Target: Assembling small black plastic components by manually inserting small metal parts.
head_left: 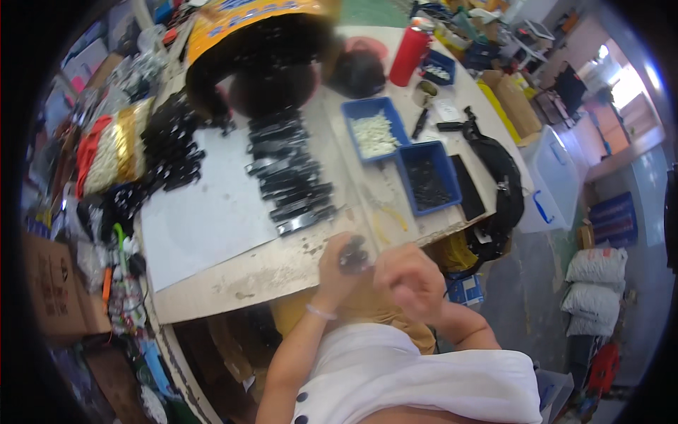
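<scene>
At the table's front edge, my left hand [332, 272] is closed around a small dark, shiny part or bunch of parts [352, 256]; its exact kind is too blurred to tell. Close beside it on the right, my right hand [411, 281] is raised with curled fingers, smeared by motion; whatever lies between them is hidden. Beyond my hands lies a pair of yellow-handled pliers [390, 220]. A long row of black, glossy plastic pieces [293, 177] runs away from me up the table.
Two blue bins hold small white pieces [374, 136] and dark slender pieces [426, 180]. Left are a white sheet [208, 212] and heaped black parts [173, 141]. A yellow sack [247, 25] and red bottle [410, 55] stand far back. A black bag [503, 177] lines the right edge.
</scene>
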